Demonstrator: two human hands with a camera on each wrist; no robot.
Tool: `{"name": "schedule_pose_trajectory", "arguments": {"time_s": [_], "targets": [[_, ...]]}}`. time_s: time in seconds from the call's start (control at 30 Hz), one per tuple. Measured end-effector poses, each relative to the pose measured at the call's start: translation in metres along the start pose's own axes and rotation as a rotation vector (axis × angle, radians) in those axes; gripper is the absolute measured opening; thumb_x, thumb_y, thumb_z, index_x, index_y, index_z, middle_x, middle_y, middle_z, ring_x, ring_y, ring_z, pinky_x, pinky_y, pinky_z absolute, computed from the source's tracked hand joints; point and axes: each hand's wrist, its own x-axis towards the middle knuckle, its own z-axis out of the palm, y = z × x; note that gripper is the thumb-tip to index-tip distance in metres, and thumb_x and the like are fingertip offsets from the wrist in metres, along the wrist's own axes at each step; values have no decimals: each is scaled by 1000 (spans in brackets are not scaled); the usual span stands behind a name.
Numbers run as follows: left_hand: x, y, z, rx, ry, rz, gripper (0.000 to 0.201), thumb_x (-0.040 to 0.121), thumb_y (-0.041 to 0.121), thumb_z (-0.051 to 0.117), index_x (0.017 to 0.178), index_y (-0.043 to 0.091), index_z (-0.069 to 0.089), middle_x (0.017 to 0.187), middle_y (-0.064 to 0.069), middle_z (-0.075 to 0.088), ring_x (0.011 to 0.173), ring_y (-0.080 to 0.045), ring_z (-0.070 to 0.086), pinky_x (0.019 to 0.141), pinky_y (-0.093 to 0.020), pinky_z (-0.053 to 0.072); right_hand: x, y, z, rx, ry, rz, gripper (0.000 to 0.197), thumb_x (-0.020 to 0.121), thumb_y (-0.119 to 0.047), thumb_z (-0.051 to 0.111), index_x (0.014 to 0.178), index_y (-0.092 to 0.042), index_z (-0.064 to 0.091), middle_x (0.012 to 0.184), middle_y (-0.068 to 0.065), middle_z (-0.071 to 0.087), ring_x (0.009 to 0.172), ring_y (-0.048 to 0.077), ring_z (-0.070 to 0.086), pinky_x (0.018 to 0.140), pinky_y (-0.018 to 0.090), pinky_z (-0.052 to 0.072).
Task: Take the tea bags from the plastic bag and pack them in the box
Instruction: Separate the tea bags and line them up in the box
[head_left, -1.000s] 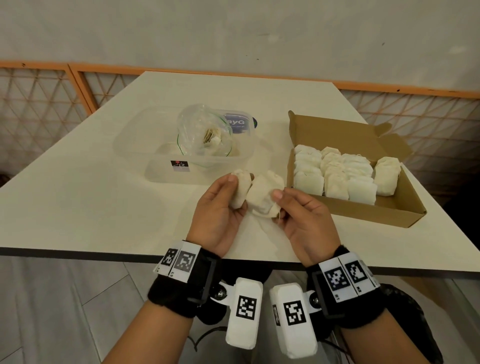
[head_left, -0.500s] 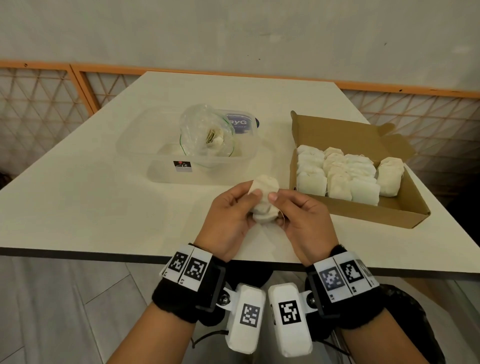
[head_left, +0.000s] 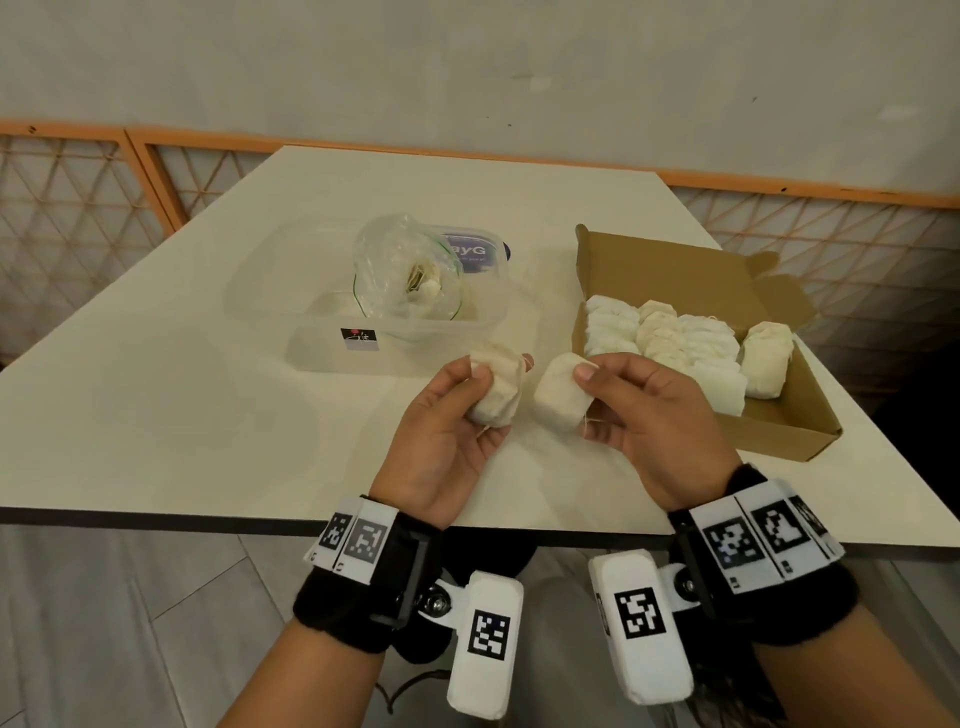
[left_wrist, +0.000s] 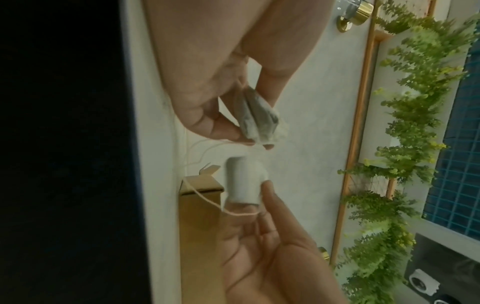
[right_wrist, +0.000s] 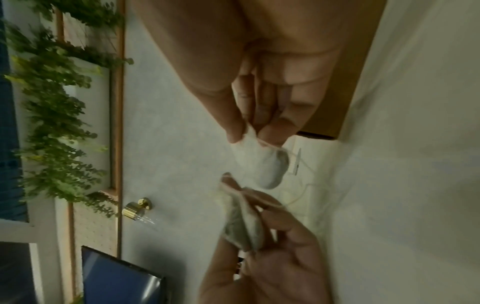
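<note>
Two tea bags are up off the desk (head_left: 182, 415), one in each hand, both just short of the box's (head_left: 779, 431) near-left corner. From the head view, the left hand (head_left: 441, 441) pinches the left tea bag (head_left: 496, 389) and the right hand (head_left: 660, 415) pinches the right tea bag (head_left: 561, 397), apart, likely to free tangled strings. Beyond them, left of the box, the plastic bag (head_left: 405, 275) sits in a clear tub (head_left: 311, 322) with more inside. The left wrist view shows loose strings (left_wrist: 202, 197) trailing between the bags. The right wrist view shows thumb and finger clamped on the right bag's top edge.
</note>
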Motion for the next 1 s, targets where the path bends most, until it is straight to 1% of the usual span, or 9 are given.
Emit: {"name": "schedule_pose_trajectory", "arguments": {"time_s": [0.2,0.27,0.37,0.47,0.57,0.7,0.8,0.9,1.0], "targets": [[3,-6,1,207,103,54,13,95,4,46,92,9,58,83,-9,67,72,-15,63,58,-22,54,-10,-11,21,111,-142,1,7,82,-6,60,76,-6,63,70,5,66,61,13,63,50,21,52],[2,-7,1,251,93,55,16,95,-2,45,94,9,57,78,-8,67,64,-12,64,52,-20,52,-7,-8,29,50,-120,4,6,83,-4,61,78,-4,64,71,8,67,63,15,65,51,22,54],[1,-7,0,283,71,28,19,94,-6,44,95,9,56,76,-8,69,62,-13,63,59,-22,54,1,-3,35,-60,-52,-1,3,83,-4,63,83,-1,64,75,12,68,63,16,66,53,22,56],[2,-5,1,240,81,4,14,97,7,44,98,4,58,85,-14,68,66,-15,64,61,-23,56,7,1,39,-102,-21,2,9,83,-4,65,87,4,63,71,11,67,56,14,64,51,22,55],[1,-5,4,248,59,-19,48,93,34,55,116,-8,55,110,-26,64,82,-20,65,76,-30,56,12,4,40,-125,9,17,12,83,-4,65,90,6,62,59,3,63,48,8,61,51,23,55],[-1,-9,5,336,78,-9,20,93,5,54,112,4,55,108,-22,63,78,-17,65,87,-36,51,12,3,38,-180,26,31,7,86,0,59,92,1,61,66,6,63,51,7,63,51,23,55],[1,-9,1,329,90,-9,27,94,-6,44,117,5,52,119,-25,60,91,-23,65,85,-35,54,12,1,31,-281,87,-37,19,86,3,53,102,-8,57,76,8,61,58,13,66,62,32,59],[1,-8,1,265,88,-1,34,94,-9,41,123,8,47,121,-23,59,102,-27,64,82,-33,57,6,-2,22,-507,157,-210,23,85,-12,59,104,-22,55,88,2,63,75,23,66,72,41,56],[0,-9,0,220,44,0,37,94,-7,42,125,15,44,111,-16,64,95,-21,67,87,-36,55,0,-6,24,-608,41,-190,37,77,-35,70,109,-26,53,88,-5,64,72,12,61,67,28,48]]}}
